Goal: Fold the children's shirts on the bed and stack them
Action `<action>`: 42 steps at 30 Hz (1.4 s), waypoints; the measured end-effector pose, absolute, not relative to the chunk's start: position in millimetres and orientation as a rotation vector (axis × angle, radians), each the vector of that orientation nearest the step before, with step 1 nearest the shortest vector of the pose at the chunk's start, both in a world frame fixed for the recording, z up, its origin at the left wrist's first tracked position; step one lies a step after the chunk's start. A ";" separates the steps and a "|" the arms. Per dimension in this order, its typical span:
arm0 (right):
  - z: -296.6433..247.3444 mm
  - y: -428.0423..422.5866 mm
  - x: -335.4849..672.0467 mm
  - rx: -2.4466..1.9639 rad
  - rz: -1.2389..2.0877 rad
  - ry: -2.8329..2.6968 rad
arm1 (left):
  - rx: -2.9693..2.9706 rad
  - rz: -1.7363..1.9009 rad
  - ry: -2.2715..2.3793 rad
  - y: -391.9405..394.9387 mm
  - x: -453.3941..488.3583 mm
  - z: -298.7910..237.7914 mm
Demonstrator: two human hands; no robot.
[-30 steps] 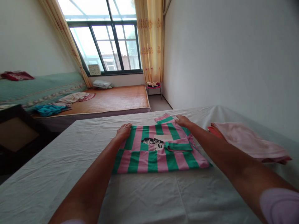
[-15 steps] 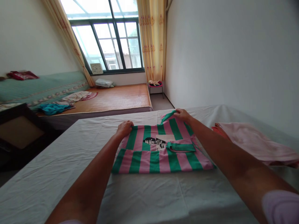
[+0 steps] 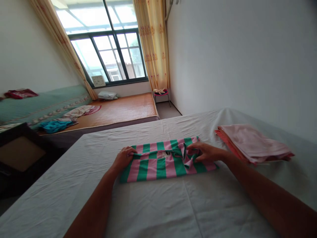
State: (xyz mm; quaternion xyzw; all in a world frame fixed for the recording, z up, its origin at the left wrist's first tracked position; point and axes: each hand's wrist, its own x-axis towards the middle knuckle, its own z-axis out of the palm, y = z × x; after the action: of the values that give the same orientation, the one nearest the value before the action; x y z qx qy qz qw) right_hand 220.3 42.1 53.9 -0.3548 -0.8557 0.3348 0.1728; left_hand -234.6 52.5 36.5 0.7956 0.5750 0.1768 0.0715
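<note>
A green-and-pink striped shirt (image 3: 151, 170) lies folded into a wide, low rectangle on the white sheet. Part of a black-and-white print shows near its middle, mostly covered by the turned-down upper layer. At the shirt's left end, my left hand (image 3: 124, 158) has its fingers closed on the upper fold. My right hand (image 3: 206, 152) rests over the right half, thumb and fingers apart, its fingertips touching a bunched, upstanding bit of green-and-pink cloth. Some of the cloth under the right fingers is hidden.
Folded pink and orange-red cloths (image 3: 255, 140) lie to the right near the wall. The white-sheeted surface (image 3: 153, 205) extends around the shirt. Beyond are a mat-covered bed (image 3: 123, 107), a small stool (image 3: 161, 94) and a dark piece of furniture (image 3: 23, 148) at left.
The shirt's upper part has come down toward me, covering most of the print. Both hands have moved nearer; my right hand no longer holds the upper corner up. The view has shifted slightly.
</note>
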 end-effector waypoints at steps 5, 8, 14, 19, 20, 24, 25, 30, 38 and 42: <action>56.3 31.9 209.2 -0.935 0.523 -2.605 | 2.374 0.593 1.707 51.3 -235.1 39.2; 62.8 30.0 206.9 -0.784 0.598 -2.617 | 2.391 0.589 1.684 51.7 -235.7 38.8; 70.8 32.0 219.5 -0.705 1.113 -2.387 | 2.418 0.553 1.641 53.4 -239.8 36.5; 67.5 34.6 230.0 -0.738 1.311 -2.201 | 2.349 0.715 1.641 54.8 -248.0 43.2; 66.8 35.5 231.8 -0.764 1.320 -2.133 | 2.332 0.789 1.631 54.9 -249.0 45.7; 67.2 39.3 241.5 -0.794 1.303 -1.950 | 2.322 0.900 1.544 53.0 -248.8 55.9; 67.8 39.9 244.1 -0.781 1.324 -1.950 | 2.329 0.842 1.509 51.8 -248.3 57.7; 69.9 36.9 247.6 -0.758 1.507 -2.206 | 2.339 0.440 1.332 41.5 -249.6 69.7; 69.3 33.7 236.1 -0.802 1.305 -2.516 | 2.309 0.580 1.212 28.8 -166.5 95.7; 70.9 32.4 236.1 -0.758 1.286 -2.510 | 2.449 0.543 1.027 21.1 -72.0 74.1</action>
State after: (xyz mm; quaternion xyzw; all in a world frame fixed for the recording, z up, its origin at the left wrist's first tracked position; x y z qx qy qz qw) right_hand 236.1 32.4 70.9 -0.2580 -0.8543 0.4377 0.1102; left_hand -72.0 21.1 74.1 0.8826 0.3703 0.1955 0.2137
